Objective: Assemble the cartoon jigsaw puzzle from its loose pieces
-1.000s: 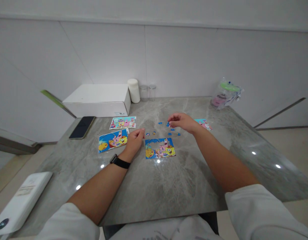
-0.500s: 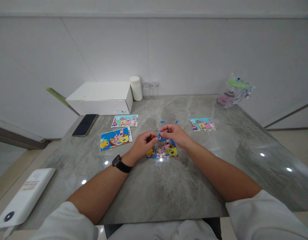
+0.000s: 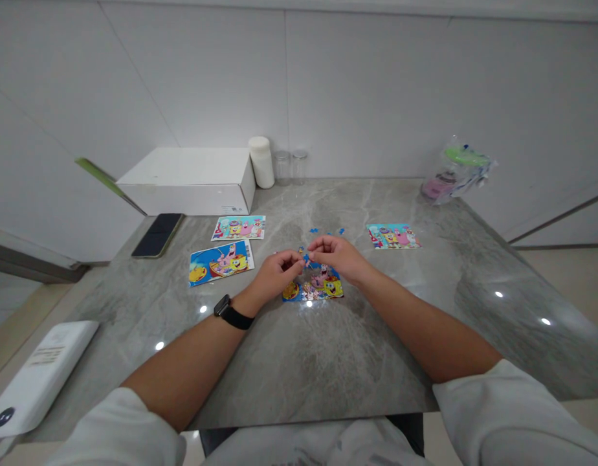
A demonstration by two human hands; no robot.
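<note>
My right hand (image 3: 336, 255) pinches a blue piece (image 3: 306, 257) at the puzzle (image 3: 323, 285). My left hand (image 3: 277, 272) is just beside; whether its fingers grip, I cannot tell.

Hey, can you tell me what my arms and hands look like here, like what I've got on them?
Your left hand and right hand are ungloved. A dark watch with a squarish face and a black band sits on your left wrist. Both arms have loose, pale grey-white sleeves ending around the elbows, with no markings that I can see.
</note>
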